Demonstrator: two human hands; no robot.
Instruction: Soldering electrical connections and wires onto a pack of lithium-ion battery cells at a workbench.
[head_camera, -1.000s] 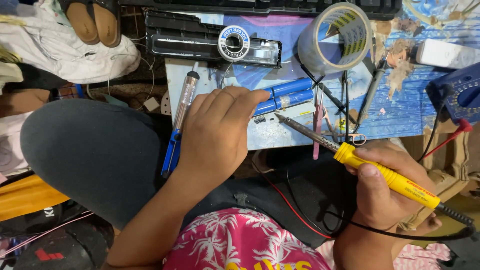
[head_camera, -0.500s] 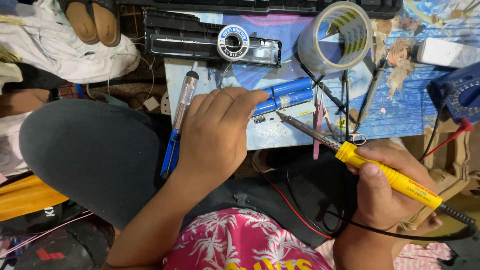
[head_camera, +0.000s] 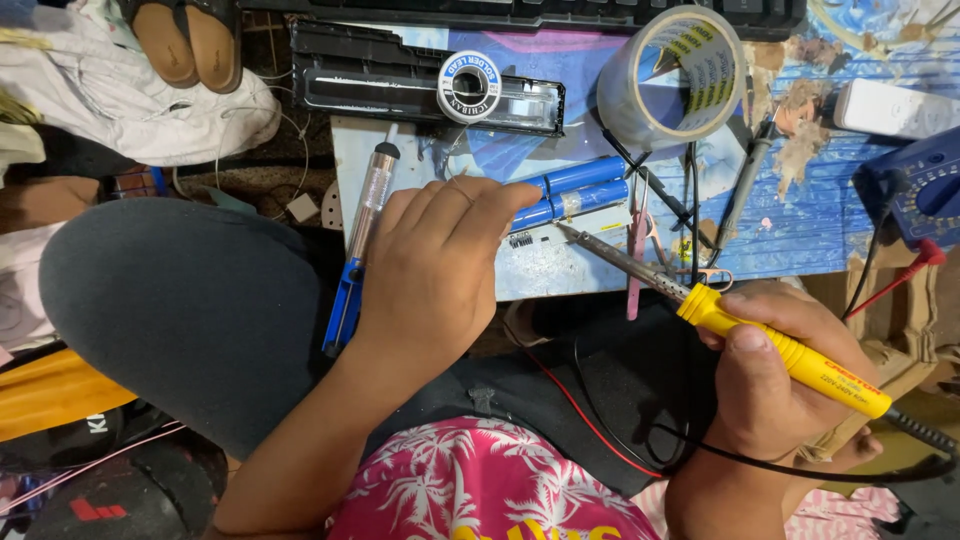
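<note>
My right hand (head_camera: 775, 375) grips a yellow-handled soldering iron (head_camera: 790, 352). Its metal tip (head_camera: 572, 235) points left, close to two blue cylindrical battery cells (head_camera: 580, 192) lying side by side on a small blue board (head_camera: 800, 215). My left hand (head_camera: 435, 265) rests palm down on the board's near left part, fingertips touching the left end of the cells. What lies under that palm is hidden. A blue desoldering pump (head_camera: 358, 255) lies just left of the left hand.
A solder spool (head_camera: 469, 86) sits on a long black plastic part (head_camera: 360, 70). A roll of clear tape (head_camera: 672, 75) stands behind the cells. Pink tweezers (head_camera: 636, 255), probe leads, a blue multimeter (head_camera: 920, 190) and a white box (head_camera: 895, 108) lie to the right.
The soldering iron tip has edged slightly left toward the battery cells. The left hand stays in place.
</note>
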